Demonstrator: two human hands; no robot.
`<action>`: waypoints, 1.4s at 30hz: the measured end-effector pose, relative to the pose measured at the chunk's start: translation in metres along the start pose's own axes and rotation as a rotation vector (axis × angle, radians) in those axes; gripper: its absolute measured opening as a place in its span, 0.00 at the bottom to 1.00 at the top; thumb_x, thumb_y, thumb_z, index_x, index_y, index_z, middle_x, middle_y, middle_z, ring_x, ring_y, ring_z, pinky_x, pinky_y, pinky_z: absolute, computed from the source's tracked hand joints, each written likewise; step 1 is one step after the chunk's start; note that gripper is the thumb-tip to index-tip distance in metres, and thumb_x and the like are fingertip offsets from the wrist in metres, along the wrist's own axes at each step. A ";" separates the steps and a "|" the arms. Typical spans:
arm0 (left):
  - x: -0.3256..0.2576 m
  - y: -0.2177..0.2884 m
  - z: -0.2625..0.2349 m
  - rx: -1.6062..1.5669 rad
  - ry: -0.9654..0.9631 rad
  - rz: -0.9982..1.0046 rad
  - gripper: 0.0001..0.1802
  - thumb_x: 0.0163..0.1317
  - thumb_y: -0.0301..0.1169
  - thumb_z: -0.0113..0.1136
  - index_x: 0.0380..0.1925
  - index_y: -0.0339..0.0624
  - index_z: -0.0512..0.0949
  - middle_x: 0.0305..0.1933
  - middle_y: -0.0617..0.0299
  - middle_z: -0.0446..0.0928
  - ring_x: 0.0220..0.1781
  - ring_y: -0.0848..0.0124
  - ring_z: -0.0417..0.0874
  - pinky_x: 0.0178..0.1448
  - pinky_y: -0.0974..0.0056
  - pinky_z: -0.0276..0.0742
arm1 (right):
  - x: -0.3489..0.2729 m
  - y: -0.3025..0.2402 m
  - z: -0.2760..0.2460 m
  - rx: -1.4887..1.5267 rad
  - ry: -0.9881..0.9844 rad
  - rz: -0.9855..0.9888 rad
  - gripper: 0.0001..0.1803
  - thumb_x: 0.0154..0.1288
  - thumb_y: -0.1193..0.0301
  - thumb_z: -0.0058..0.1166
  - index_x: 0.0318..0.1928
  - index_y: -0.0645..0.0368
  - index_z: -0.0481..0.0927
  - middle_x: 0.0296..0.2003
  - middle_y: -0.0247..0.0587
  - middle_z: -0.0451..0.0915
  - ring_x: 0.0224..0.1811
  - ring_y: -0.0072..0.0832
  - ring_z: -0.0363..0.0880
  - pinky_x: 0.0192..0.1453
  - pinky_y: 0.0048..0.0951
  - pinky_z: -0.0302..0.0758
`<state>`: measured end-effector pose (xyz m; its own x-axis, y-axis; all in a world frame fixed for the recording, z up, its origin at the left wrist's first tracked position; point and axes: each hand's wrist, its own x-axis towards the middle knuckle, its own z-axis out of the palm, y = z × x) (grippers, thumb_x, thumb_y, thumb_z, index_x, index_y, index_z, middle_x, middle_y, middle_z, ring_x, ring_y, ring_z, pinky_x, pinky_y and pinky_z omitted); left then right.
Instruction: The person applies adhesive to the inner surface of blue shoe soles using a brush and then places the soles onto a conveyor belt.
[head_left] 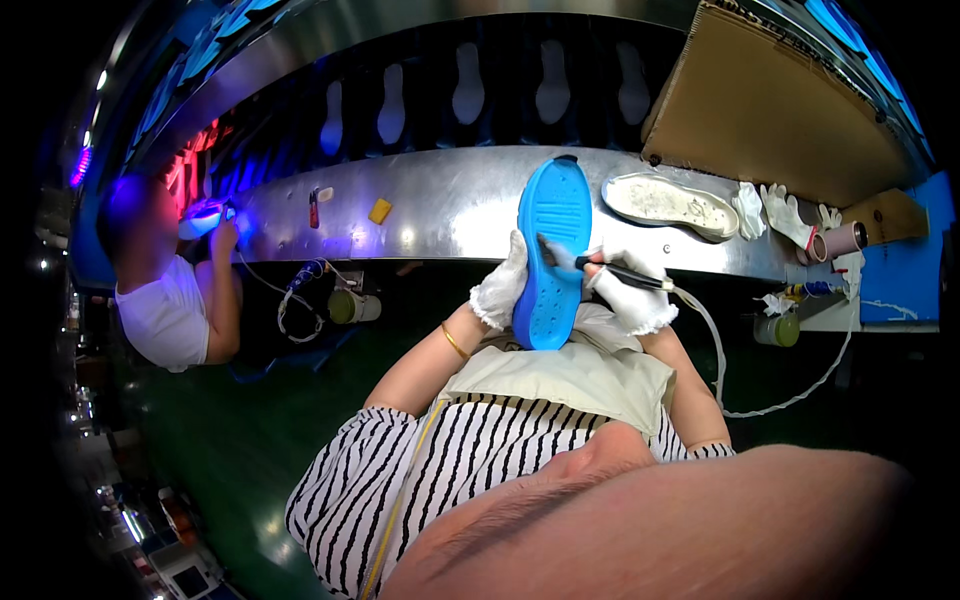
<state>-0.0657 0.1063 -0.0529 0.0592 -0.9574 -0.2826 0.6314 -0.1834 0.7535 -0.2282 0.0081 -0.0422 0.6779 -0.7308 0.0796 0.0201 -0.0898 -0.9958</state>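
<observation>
My left hand point(503, 284), in a white glove, grips a bright blue shoe sole point(560, 210) along its left edge. The sole stands lengthwise before me, its hollow inner face toward me and its far end over the metal bench. In my gloved right hand point(637, 293) is a brush point(625, 273) with a black handle, and a pale tube runs from the handle's end. Its bristles rest on or just over the middle of the sole. To the right of the blue sole, a whitish sole point(672, 205) with a stained inner face lies on the bench.
Along the metal bench point(430, 200) lie a yellow block point(380, 211) and a red-handled tool point(314, 210). Dark shoe-sole shapes point(468, 85) line up behind it. On the right are a cardboard box point(780, 110), spare gloves point(790, 215) and a tape roll point(845, 240). A co-worker point(170, 300) sits left.
</observation>
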 end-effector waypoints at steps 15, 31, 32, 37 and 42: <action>0.060 0.037 -0.018 -0.530 -0.287 0.446 0.61 0.45 0.81 0.37 0.66 0.42 0.61 0.61 0.52 0.72 0.59 0.56 0.75 0.66 0.47 0.69 | 0.029 -0.027 0.013 0.350 -0.119 -0.164 0.06 0.57 0.79 0.63 0.32 0.61 0.78 0.33 0.39 0.81 0.34 0.22 0.79 0.40 0.26 0.77; 0.069 0.075 -0.030 -0.072 -0.341 0.572 0.65 0.35 0.79 0.50 0.65 0.38 0.61 0.61 0.44 0.70 0.60 0.54 0.76 0.58 0.53 0.79 | 0.044 -0.042 -0.004 -0.147 -0.272 -0.111 0.08 0.52 0.79 0.60 0.34 0.61 0.76 0.35 0.40 0.80 0.37 0.22 0.79 0.43 0.25 0.77; 0.067 0.079 -0.029 -0.031 -0.349 0.562 0.63 0.37 0.77 0.52 0.63 0.35 0.64 0.58 0.45 0.73 0.57 0.57 0.78 0.56 0.57 0.80 | 0.047 -0.044 -0.006 -0.025 -0.310 0.007 0.09 0.51 0.78 0.60 0.34 0.62 0.76 0.34 0.40 0.81 0.35 0.21 0.79 0.43 0.25 0.77; 0.067 0.091 -0.028 0.131 -0.335 0.357 0.56 0.44 0.70 0.58 0.59 0.32 0.67 0.54 0.48 0.76 0.53 0.61 0.81 0.53 0.59 0.82 | 0.052 -0.041 -0.023 0.125 -0.357 0.108 0.06 0.51 0.78 0.59 0.32 0.63 0.78 0.34 0.41 0.80 0.36 0.23 0.78 0.43 0.26 0.76; 0.074 0.103 -0.019 0.283 -0.148 0.181 0.48 0.49 0.66 0.60 0.56 0.36 0.71 0.46 0.52 0.79 0.44 0.65 0.84 0.47 0.61 0.84 | 0.056 -0.039 -0.007 -0.242 -0.276 -0.368 0.08 0.47 0.81 0.58 0.29 0.60 0.75 0.32 0.39 0.77 0.37 0.28 0.77 0.45 0.27 0.74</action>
<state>0.0188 0.0209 -0.0076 0.0252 -0.9981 -0.0563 0.3810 -0.0425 0.9236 -0.1965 -0.0337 0.0017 0.8270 -0.4188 0.3751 0.1452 -0.4854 -0.8622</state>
